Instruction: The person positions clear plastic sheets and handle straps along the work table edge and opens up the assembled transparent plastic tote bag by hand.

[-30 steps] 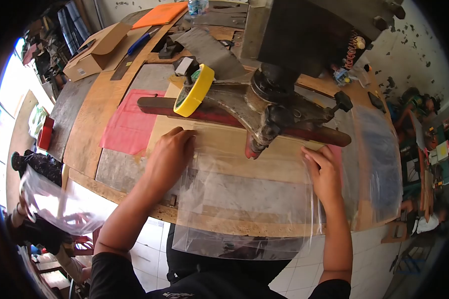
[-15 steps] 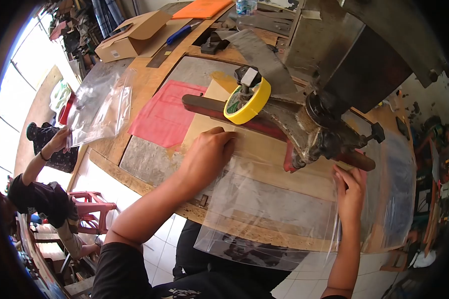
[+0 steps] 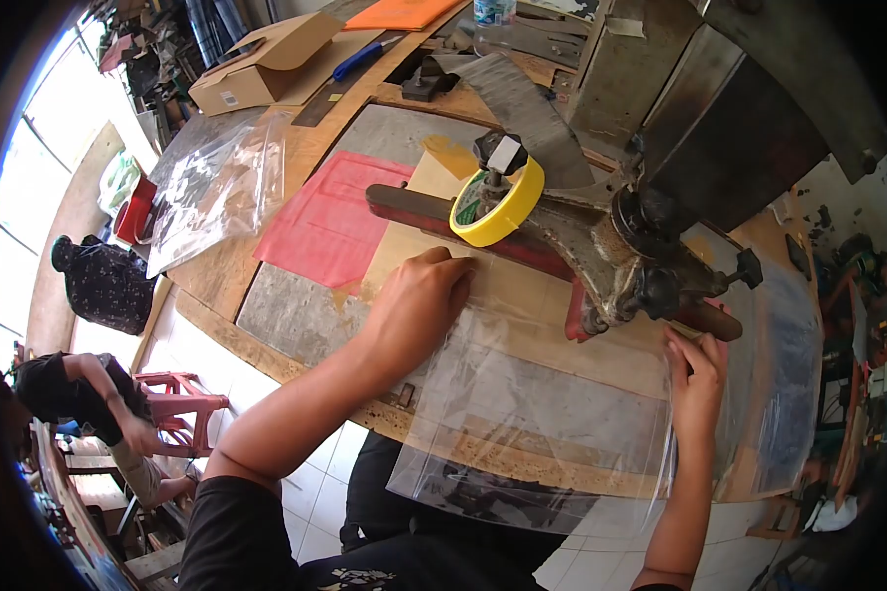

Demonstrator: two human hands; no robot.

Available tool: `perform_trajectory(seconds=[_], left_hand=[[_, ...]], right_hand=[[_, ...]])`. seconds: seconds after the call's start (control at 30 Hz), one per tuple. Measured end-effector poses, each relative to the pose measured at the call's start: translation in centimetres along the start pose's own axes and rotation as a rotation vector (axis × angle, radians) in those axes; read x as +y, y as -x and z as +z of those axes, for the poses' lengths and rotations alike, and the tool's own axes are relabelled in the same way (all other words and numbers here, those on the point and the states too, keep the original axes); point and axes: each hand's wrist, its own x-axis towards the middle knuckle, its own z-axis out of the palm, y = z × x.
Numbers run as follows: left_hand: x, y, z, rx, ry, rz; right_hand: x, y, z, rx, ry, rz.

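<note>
A clear plastic sheet [image 3: 522, 404] lies under the press machine's head [image 3: 611, 266] and hangs over the table's front edge. My left hand [image 3: 419, 300] is closed on the sheet's upper left part, fingers pinched near the dark press bar [image 3: 414, 204]. At the sheet's right edge, my right hand [image 3: 696, 374] pinches it between thumb and fingers, just below the bar's right end. Beneath the sheet is a tan board [image 3: 404, 258], with a red sheet [image 3: 330, 222] to its left. A yellow tape roll [image 3: 508, 212] hangs on the machine's knob.
More clear plastic [image 3: 222, 187] lies on the table's left side, and another stack [image 3: 784, 384] at the right. A cardboard box [image 3: 261, 69], a blue-handled cutter [image 3: 360, 59] and an orange folder [image 3: 404, 12] are at the back. A co-worker [image 3: 94, 404] sits at lower left.
The co-worker has let go of the clear plastic at left, which now lies on the table, and drawn the arm back. My hands stay nearly still on my sheet; the view shifts slightly.
</note>
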Motion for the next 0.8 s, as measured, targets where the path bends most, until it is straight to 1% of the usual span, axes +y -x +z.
perform_trajectory(seconds=[0.1,0.17,0.2,0.27,0.37,0.5,0.57,0.6,0.63,0.7,0.73,0.77,0.8], left_hand=[[0.0,0.0,0.0,0.001,0.001,-0.001],[0.0,0.0,-0.1,-0.001,0.001,0.0],[0.0,0.0,-0.1,0.002,-0.01,0.0],[0.0,0.0,0.0,0.005,-0.019,0.001],[-0.2,0.0,0.3,0.025,-0.005,0.006],[-0.3,0.3,0.1,0.043,-0.028,0.017],[-0.3,0.1,0.3,0.03,-0.012,0.031],[-0.4,0.1,0.3,0.035,-0.024,0.038],[-0.7,0.2,0.4,0.04,-0.037,0.041],[-0.8,0.3,0.4,0.052,-0.016,0.08],[-0.5,0.5,0.1,0.047,-0.042,0.087],[-0.3,0.8,-0.3,0.039,-0.073,0.09],[-0.2,1.1,-0.7,0.044,-0.075,0.096]], right_hand=[[0.0,0.2,0.2,-0.01,-0.034,0.053],[0.2,0.3,0.2,-0.042,-0.089,0.14],[0.1,0.2,0.1,-0.04,-0.088,0.14],[-0.4,0.1,-0.2,-0.084,-0.133,0.196],[-0.1,0.3,-0.2,-0.071,-0.062,0.149],[0.3,0.6,0.2,-0.05,-0.049,0.152],[0.7,1.0,0.2,-0.012,-0.095,0.094],[0.6,1.2,-0.2,0.008,-0.036,-0.006],[0.5,1.6,-0.6,0.019,-0.008,0.0],[0.5,2.1,-1.0,-0.018,-0.16,0.032],[0.8,2.3,-1.0,0.008,-0.171,-0.016],[0.6,2.8,-1.5,0.015,-0.167,-0.016],[0.1,3.0,-2.1,-0.002,-0.188,0.041]])
